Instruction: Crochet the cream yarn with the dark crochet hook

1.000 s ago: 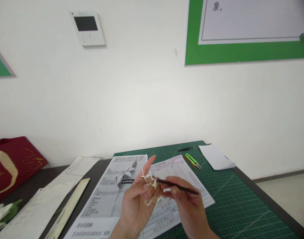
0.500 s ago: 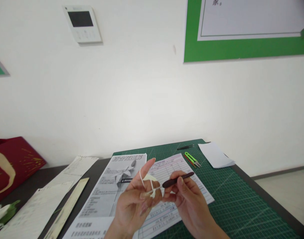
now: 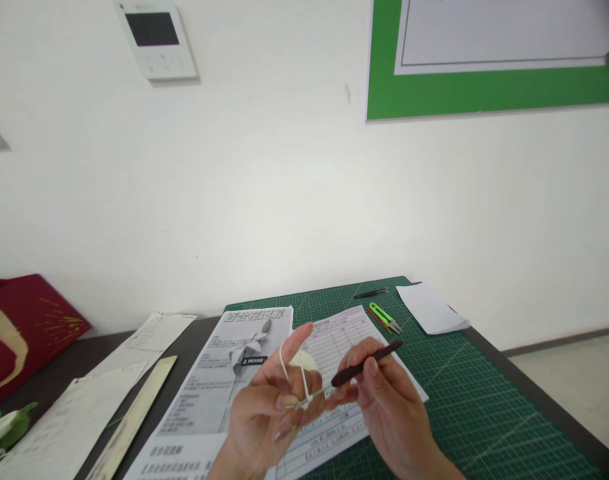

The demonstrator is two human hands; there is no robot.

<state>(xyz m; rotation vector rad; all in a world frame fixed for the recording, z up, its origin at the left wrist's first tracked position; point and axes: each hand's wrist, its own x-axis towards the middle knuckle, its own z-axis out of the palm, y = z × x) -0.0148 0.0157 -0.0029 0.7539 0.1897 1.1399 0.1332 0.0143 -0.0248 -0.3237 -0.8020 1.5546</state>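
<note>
A: Your right hand (image 3: 392, 410)?

B: Grasping the hook (image 3: 365, 365) by its dark handle; thin shaft runs toward your left fingertips.

A: Your left hand (image 3: 257, 420)?

B: Holding the white yarn (image 3: 305, 385). Strand looped around your raised index finger, another stretch down to the shaft. Thumb and fingers pinched near the hook's tip; tip itself hard to make out.

A: Position of the work?

B: Between your hands, above the lined sheet (image 3: 344, 333). Your flower printout (image 3: 192, 397) lies left of it, green mat (image 3: 484, 410) underneath, dark counter (image 3: 197, 339) below.

A: Beyond your right hand?

B: Green snips (image 3: 382, 313); black tweezers (image 3: 369, 293) farther back.
</note>
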